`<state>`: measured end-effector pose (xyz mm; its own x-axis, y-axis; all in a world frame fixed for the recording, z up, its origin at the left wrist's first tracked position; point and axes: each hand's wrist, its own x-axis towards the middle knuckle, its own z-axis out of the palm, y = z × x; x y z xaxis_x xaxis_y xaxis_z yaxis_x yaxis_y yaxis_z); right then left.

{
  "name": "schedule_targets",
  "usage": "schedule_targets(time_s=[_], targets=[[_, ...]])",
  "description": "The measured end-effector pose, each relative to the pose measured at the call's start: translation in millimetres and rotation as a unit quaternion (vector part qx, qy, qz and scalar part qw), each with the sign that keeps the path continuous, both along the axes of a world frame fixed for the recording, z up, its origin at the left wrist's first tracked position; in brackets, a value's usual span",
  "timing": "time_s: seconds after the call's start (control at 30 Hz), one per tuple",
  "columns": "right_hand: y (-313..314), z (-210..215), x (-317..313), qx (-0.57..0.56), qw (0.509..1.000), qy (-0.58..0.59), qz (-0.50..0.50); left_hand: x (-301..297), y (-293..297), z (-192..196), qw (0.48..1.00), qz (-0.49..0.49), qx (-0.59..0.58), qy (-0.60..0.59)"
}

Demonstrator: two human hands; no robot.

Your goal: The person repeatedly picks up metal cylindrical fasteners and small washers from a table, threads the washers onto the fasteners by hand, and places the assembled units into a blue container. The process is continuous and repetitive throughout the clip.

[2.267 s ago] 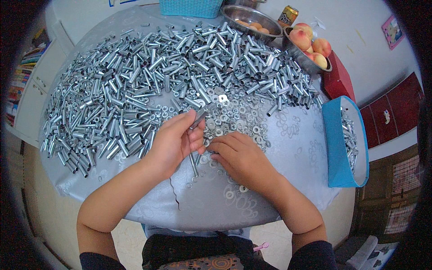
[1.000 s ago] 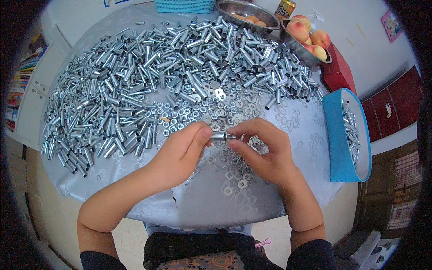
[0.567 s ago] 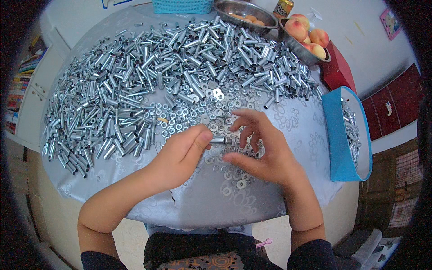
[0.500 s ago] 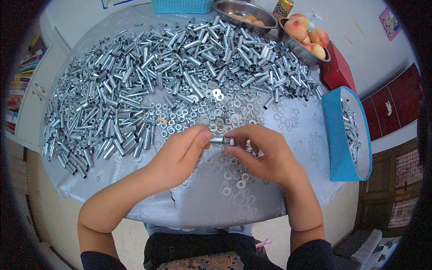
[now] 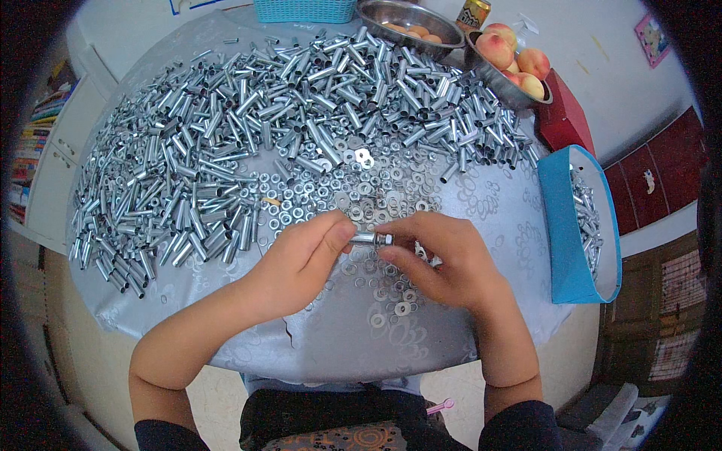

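Observation:
A silvery sleeve anchor [image 5: 366, 237] with a hex nut and washer on its right end is held level over the middle of the table. My left hand [image 5: 307, 255] is closed on its sleeve end, thumb on top, hiding that tip. Thumb and forefinger of my right hand [image 5: 444, 259] curve around the nut end, one on the far side and one on the near side. Whether both fingertips press on the nut is hard to see. Loose flat washers [image 5: 402, 308] lie beneath and beyond my hands, with hex nuts [image 5: 286, 203] to their left.
A big heap of metal sleeves [image 5: 301, 90] covers the table's far and left parts. At right stands a blue fabric bin [image 5: 568, 233] holding bolts. Along the back are a bowl of eggs [image 5: 417, 49], a bowl of peaches [image 5: 519, 94], a can [image 5: 474, 13] and a blue basket [image 5: 304, 10].
The nut end of the anchor has dipped slightly toward me, and more of the nut and washer shows. My right thumb and forefinger have shifted a little; my left hand stays put.

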<state>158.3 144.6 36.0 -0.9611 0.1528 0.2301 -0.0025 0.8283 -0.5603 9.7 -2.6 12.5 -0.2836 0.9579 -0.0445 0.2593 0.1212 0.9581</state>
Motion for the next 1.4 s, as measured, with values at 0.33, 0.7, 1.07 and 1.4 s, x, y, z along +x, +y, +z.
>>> schedule_targets(time_s=[0.33, 0.7, 1.07, 1.4], targets=[[-2, 2, -1, 0.007, 1.000, 0.002, -0.005, 1, 2, 0, 1.000, 0.001, 0.004, 0.000], [3, -2, 0, 0.078, 0.996, -0.043, 0.004, 0, 1, -2, 1.000, -0.007, -0.007, 0.009], [1, -4, -2, 0.034, 0.998, 0.041, -0.016, 0, 2, -3, 1.000, -0.004, 0.001, 0.019], [0, 1, -2, -0.005, 1.000, 0.013, -0.007, -1, 2, -2, 1.000, -0.018, -0.005, 0.013]])
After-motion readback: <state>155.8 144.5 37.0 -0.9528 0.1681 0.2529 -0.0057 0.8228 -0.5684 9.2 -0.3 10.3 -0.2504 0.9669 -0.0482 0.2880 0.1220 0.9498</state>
